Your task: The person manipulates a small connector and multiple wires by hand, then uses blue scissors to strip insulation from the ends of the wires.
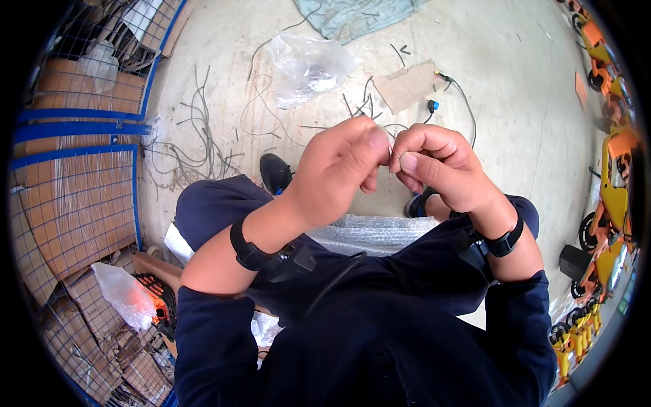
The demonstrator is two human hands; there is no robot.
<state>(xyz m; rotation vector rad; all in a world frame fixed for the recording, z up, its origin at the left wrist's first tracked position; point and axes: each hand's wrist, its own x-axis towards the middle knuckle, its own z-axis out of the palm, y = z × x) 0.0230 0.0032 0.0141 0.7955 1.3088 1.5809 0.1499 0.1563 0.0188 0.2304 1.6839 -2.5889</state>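
Observation:
My left hand and my right hand meet in front of me, above my bent knees. Both are closed, with thumbs pressed to fingertips. A very thin wire runs between the two pinches. Its ends and the rest of its length are hidden by my fingers. Just beyond my right hand, a black cable with a blue connector lies on the floor.
Cut black cables litter the floor at left, near a blue wire cage of cardboard. Ahead lie a clear plastic bag, a cardboard piece and a blue-grey cloth. Yellow and orange wheeled machines line the right.

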